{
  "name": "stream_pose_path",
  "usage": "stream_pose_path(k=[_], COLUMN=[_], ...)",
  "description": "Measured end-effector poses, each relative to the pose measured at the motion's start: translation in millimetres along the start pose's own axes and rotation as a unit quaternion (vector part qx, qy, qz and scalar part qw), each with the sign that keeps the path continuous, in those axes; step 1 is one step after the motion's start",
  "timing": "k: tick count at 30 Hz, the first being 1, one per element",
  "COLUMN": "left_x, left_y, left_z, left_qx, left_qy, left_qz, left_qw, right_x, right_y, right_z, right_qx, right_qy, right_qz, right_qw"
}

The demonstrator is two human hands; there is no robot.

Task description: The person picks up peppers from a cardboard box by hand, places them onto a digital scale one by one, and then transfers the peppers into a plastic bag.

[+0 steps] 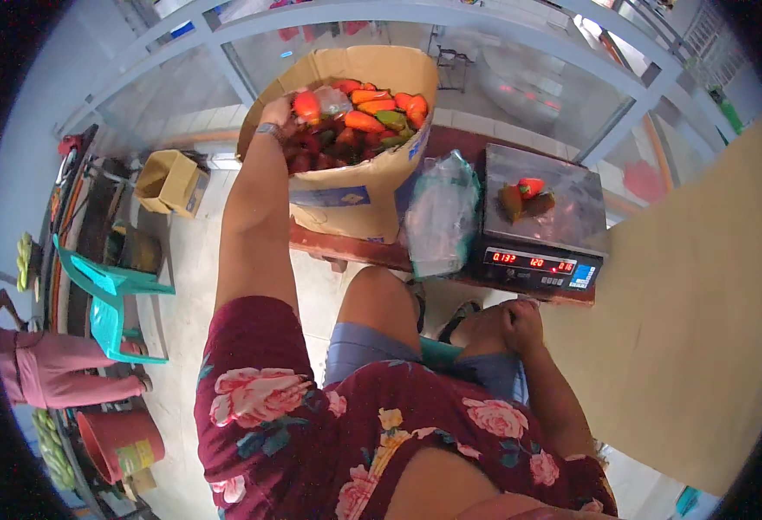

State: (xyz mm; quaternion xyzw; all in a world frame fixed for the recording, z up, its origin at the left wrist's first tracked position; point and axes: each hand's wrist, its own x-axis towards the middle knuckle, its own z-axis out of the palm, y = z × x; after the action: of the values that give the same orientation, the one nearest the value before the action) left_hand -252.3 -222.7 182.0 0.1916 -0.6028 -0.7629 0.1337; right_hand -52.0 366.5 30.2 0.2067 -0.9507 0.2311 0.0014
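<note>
Bench: the dark red bench (346,250) carries everything in reach, running from left to right at the far side of the knees.
Cardboard box: the tall open box (385,208) stands on the bench's left part; likely heavy when this full, with walls that may flex, so best lifted from beneath.
Weighing scale: the digital scale (507,169) sits at the right; its smooth platform probably lets peppers slide.
Clear plastic bags: the limp stack (440,212) lies between box and scale; thin, slippery, likely to cling together, best taken by one edge.
Pepper heap: red, orange and green peppers (365,121) lie loose inside the box; each should be light, firm-skinned but easily bruised.
Left hand: it (279,114) reaches in at the box's left side; fingertips partly hidden, so I cannot tell whether they pinch.
Right hand: it (522,322) rests on the right knee, fingers seemingly curled; how tightly, I cannot tell.
Weighed peppers: a small group (531,186), one bright red, lies on the platform.
Red pepper: just beside the left fingers (307,107); glossy, so grip round its middle, gently.
</note>
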Motion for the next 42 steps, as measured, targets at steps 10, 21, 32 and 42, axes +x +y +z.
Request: stream_pose_path(k=[10, 21, 32, 42], left_x=[38, -149, -199, -203], left_y=[18, -73, -204, -201], left_z=[-36, 327, 384, 379], left_qx=[-0.200, 0.445, 0.519, 0.557], left_qy=[0.021, -0.320, -0.401, -0.359], left_qz=[-0.184, 0.552, 0.564, 0.581], left_qw=[0.962, 0.629, 0.502, 0.473], right_x=[7, -3, 1, -4], right_y=[-5, 2, 5, -3], right_z=[-1, -2, -11, -9], right_qx=[-0.003, 0.011, 0.010, -0.003], right_qy=[-0.034, 0.043, -0.054, -0.064], right_qz=[0.028, 0.011, 0.043, 0.047], right_qw=[0.999, 0.999, 0.998, 0.997])
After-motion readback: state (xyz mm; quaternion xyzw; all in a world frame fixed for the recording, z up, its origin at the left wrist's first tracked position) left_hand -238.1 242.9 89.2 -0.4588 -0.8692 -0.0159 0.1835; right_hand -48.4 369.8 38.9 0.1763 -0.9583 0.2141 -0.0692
